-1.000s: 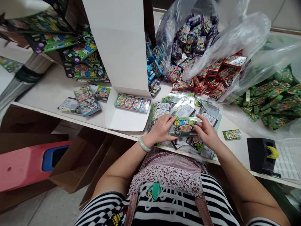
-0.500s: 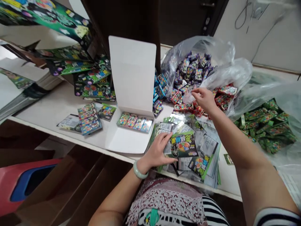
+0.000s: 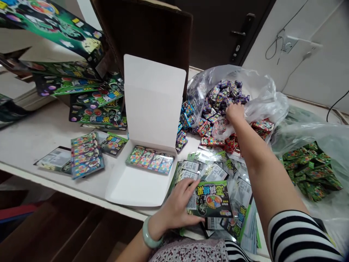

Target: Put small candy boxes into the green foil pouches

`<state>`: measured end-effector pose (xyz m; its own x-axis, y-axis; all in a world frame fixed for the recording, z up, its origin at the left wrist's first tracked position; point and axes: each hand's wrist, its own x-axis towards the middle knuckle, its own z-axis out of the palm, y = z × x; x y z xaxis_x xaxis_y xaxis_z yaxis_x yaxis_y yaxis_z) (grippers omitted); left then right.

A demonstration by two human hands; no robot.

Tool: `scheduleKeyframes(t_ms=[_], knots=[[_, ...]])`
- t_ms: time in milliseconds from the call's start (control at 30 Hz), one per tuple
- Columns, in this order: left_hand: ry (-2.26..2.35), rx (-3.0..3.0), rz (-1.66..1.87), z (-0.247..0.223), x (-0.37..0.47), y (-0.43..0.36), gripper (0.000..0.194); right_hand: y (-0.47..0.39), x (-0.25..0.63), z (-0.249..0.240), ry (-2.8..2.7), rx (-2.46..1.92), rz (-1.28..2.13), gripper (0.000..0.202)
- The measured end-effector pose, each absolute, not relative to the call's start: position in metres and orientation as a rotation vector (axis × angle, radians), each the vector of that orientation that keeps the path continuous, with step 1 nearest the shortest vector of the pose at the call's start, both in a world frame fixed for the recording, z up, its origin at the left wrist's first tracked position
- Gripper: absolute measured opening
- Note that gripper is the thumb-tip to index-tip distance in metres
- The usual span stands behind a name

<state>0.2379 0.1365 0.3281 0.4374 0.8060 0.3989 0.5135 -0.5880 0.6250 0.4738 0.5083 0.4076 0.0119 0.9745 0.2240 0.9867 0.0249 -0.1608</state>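
My left hand point(image 3: 178, 207), with a pale green bangle at the wrist, grips the left edge of a black and green printed candy pouch point(image 3: 212, 199). That pouch lies over a loose pile of similar pouches point(image 3: 241, 189) with clear plastic parts. My right hand point(image 3: 235, 112) is in among small purple candy packets point(image 3: 222, 91) at the mouth of a clear plastic bag point(image 3: 256, 82). Its fingers are curled down, and the fingertips are hidden. Red candy packets point(image 3: 208, 141) lie just below this hand.
An open white box point(image 3: 141, 185) holds a row of colored packets point(image 3: 149, 160). Left of it lie a filled pouch point(image 3: 86, 155) and flat pouches point(image 3: 56, 158). Blue packets point(image 3: 187, 114) sit behind, green packets point(image 3: 311, 169) at right. Printed cartons point(image 3: 95, 109) are stacked at back left.
My right hand has moved from above the red packets, away from me, into the purple ones. My left hand keeps its grip on the pouch. The view has shifted.
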Motion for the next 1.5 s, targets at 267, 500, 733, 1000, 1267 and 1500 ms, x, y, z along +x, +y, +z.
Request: scheduleKeyframes(t_ms=[267,500,733,1000,1267,1500], knots=[[1.235,2.275,0.979,0.33,0.233,0.136,0.106,0.341,0.528,0.4,-1.859,-1.493,0.417,0.027],[1.457,2.223,0.977,0.331,0.237,0.138,0.095,0.179,0.572,0.351,-2.501,-1.297,0.176,0.029],[1.454,2.271,0.935,0.332,0.242,0.136,0.094,0.174,0.574,0.339,-2.596,-1.407,0.332,0.073],[1.314,2.412,0.778,0.334,0.246,0.133,0.096,0.163,0.589,0.376,-2.215,-1.296,0.221,0.064],[1.139,2.517,0.785,0.331,0.258,0.135,0.103,0.14,0.582,0.42,-2.685,-0.976,0.236,0.062],[1.172,2.522,0.829,0.33,0.254,0.133,0.104,0.143,0.587,0.418,-2.733,-0.917,0.366,0.062]])
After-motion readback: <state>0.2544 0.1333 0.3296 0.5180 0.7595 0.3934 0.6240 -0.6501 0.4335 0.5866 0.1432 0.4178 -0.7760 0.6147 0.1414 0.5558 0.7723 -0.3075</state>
